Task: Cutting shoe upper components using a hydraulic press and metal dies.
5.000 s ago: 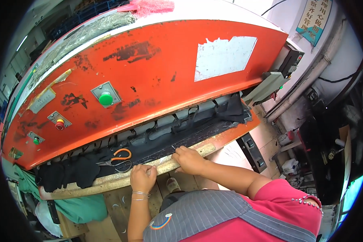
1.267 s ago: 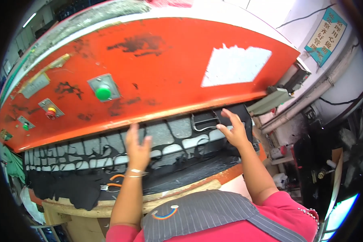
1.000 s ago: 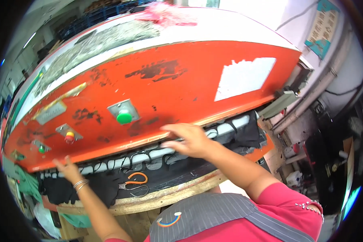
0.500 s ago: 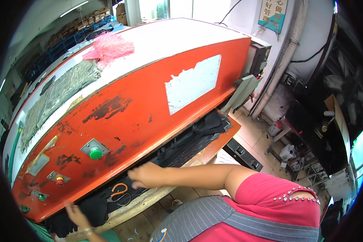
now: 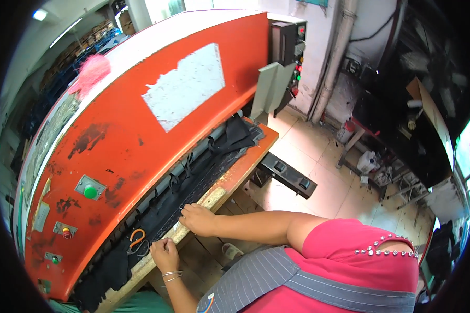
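Both my hands hover at the pale front edge of the narrow bench (image 5: 212, 198) under the large orange machine (image 5: 125, 133). My left hand (image 5: 164, 255) is closed, fingers curled together, close beside a pair of orange-handled scissors (image 5: 138, 239). A little farther right, my right hand (image 5: 197, 219) is closed too, over the edge of the black material (image 5: 196, 189). A tiny pale bit shows between the hands; what the fingers pinch, if anything, is too small to name. Ragged black cloth (image 5: 107, 271) covers the bench's near left end.
The machine's front carries a green button (image 5: 90, 192) and a red knob (image 5: 66, 233). A black foot pedal or switch box (image 5: 287, 175) juts out beyond the bench's right end. A grey panel (image 5: 270, 88) stands at the machine's corner. Farther right is a dark table (image 5: 402, 141).
My left hand has come right and closed, passing the scissors, to near my right hand. The view has swung right. My right hand stays over the bench's front edge.
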### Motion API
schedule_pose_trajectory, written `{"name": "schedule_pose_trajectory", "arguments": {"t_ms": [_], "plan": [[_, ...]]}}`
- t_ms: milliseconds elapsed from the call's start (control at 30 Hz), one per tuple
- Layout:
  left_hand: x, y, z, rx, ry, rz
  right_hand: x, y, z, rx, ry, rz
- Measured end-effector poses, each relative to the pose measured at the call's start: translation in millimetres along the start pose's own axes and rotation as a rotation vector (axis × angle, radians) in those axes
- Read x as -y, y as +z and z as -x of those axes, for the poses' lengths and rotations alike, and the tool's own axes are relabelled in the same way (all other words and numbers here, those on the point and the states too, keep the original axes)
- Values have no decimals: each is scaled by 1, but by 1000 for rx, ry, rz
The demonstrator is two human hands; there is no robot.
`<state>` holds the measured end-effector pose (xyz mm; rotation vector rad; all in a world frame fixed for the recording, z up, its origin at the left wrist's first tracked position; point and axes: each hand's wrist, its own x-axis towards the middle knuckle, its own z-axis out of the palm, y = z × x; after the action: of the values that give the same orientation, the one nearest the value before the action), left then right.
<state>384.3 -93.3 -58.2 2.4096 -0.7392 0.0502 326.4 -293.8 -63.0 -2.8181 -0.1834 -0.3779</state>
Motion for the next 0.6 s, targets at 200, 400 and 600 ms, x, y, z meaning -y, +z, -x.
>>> {"name": "schedule_pose_trajectory", "arguments": {"t_ms": [200,400,600], "plan": [[4,-2,40,18,-59,-29,8,-11,38,113,-101,-161],[-18,-26,54,473,-280,122,-51,-76,31,240,104,-487],[-72,15,0,452,-314,674,-121,-58,34,-174,276,21]]}}
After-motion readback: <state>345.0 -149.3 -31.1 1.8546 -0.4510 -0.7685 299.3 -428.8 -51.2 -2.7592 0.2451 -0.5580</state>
